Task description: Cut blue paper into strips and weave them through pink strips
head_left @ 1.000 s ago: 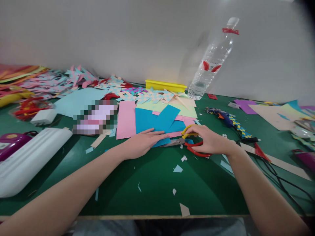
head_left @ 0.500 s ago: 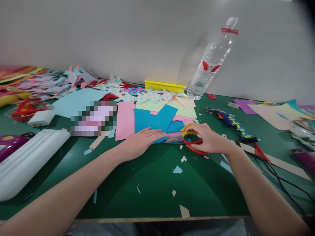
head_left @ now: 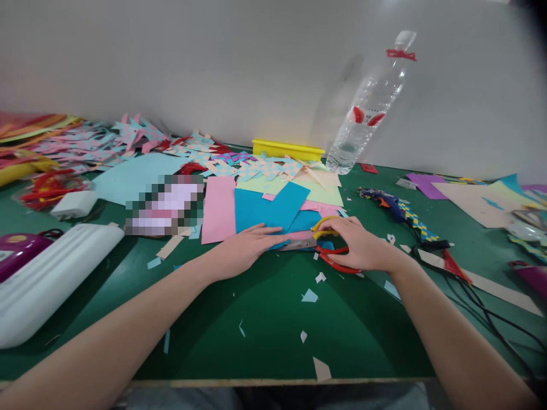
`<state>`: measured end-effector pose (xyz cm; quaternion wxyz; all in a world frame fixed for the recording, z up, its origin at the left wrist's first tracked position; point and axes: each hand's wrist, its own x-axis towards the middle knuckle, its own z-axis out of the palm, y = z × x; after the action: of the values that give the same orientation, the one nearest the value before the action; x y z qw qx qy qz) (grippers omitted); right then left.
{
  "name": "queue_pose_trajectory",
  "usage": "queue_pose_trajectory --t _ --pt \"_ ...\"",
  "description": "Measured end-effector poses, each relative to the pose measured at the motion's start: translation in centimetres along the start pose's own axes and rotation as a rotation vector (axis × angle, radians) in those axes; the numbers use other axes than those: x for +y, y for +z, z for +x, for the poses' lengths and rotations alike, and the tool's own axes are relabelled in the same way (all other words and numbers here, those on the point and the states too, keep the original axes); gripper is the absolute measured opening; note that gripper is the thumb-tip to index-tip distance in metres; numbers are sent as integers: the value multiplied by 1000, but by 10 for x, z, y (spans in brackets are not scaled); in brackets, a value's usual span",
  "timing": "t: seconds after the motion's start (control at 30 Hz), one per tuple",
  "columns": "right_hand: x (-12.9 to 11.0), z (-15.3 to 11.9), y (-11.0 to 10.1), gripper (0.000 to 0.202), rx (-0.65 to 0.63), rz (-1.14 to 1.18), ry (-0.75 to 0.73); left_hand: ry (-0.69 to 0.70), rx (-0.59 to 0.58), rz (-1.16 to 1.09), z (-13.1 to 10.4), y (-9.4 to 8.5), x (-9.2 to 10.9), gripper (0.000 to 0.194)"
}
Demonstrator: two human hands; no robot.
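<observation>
My left hand (head_left: 245,249) lies flat, fingers together, on the near edge of a blue paper sheet (head_left: 267,210) in the middle of the green table (head_left: 265,324). My right hand (head_left: 358,244) grips the scissors (head_left: 327,250), which have one yellow and one red handle loop. Their blades point left toward the blue sheet and my left fingertips. A pink sheet (head_left: 217,208) lies just left of the blue one, and pale green paper (head_left: 299,191) lies behind it.
A clear plastic bottle (head_left: 367,108) leans against the wall beside a yellow tray (head_left: 287,150). Woven paper pieces (head_left: 128,136) pile up at the back left. A white case (head_left: 51,279) lies at the left. A glue gun (head_left: 391,206) and black cables (head_left: 482,302) lie at the right. Paper scraps dot the table.
My right hand with the scissors has shifted slightly left and away from me, toward the blue sheet. My left hand stays flat on the paper.
</observation>
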<state>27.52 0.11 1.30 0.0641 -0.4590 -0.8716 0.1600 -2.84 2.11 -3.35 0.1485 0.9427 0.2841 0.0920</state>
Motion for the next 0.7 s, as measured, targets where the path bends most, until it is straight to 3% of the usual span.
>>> queue_pose_trajectory --t 0.5,0.7 --pt "0 -3 -10 38 -10 23 -52 -54 -32 13 0 0 1 58" --pt "-4 1 -3 39 -17 37 -9 -17 -21 -15 1 1 -2 67"
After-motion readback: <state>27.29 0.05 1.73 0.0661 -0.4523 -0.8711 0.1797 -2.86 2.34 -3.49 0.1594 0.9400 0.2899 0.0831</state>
